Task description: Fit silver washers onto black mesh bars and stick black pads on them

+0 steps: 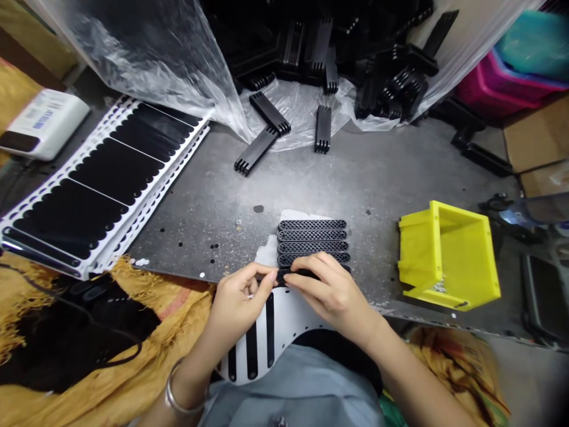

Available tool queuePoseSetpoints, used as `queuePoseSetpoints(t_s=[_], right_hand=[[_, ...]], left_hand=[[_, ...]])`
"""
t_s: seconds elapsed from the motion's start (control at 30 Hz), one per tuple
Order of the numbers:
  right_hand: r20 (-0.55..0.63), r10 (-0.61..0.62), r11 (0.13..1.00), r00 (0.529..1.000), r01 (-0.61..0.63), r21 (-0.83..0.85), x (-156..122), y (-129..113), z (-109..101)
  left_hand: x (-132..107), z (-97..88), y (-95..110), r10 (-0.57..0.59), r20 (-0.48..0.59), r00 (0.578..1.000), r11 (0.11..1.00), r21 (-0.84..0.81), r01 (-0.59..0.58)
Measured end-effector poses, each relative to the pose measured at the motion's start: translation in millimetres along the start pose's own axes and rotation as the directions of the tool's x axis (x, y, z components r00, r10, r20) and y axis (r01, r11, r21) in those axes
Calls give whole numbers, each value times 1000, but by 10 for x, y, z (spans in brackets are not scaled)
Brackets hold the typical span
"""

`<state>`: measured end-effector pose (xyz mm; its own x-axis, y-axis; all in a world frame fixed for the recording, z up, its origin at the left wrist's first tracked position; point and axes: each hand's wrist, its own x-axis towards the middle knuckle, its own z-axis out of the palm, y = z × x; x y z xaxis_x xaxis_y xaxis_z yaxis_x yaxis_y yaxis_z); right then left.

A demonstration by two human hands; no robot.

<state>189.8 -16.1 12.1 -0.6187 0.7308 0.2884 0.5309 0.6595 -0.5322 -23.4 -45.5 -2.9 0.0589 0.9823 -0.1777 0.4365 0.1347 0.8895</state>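
The left hand [237, 302] and right hand [331, 290] are together, pinching a black lattice strip [296, 274] at the metal desk's [311, 178] near edge, just below four like strips [312, 237] in a row

Workshop, metal workbench [284, 184], black mesh strips [312, 235], heaped plastic parts [329, 53], yellow bin [448, 255]

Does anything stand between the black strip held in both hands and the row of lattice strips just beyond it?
Only the person's right hand: its fingers lie over the nearest lattice strip, beside the held black strip. No other object shows between them.
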Motion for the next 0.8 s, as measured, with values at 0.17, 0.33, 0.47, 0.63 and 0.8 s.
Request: queuePoseSetpoints(t_s=[0.17, 0.33, 0.47, 0.63, 0.8], right_hand=[[7, 21, 1000, 1000, -21, -18, -87, 30, -133], [-57, 341, 928, 938, -326, 183, -374, 216, -404], [-160, 405, 888, 900, -346, 304, -453, 308, -388], [-180, 406, 876, 896, -325, 356, -395, 323, -352], [-70, 362, 884, 930, -318, 341, -416, 403, -420]], left_hand=[[38, 16, 12, -67, 12, 998, 998, -4, 67], [43, 11, -3, -95, 7, 995, 995, 9, 95], [41, 3, -30, -98, 7, 995, 995, 25, 98], [38, -9, -58, -100, 4, 995, 994, 54, 99], [48, -27, -89, -82, -5, 997, 995, 48, 82]])
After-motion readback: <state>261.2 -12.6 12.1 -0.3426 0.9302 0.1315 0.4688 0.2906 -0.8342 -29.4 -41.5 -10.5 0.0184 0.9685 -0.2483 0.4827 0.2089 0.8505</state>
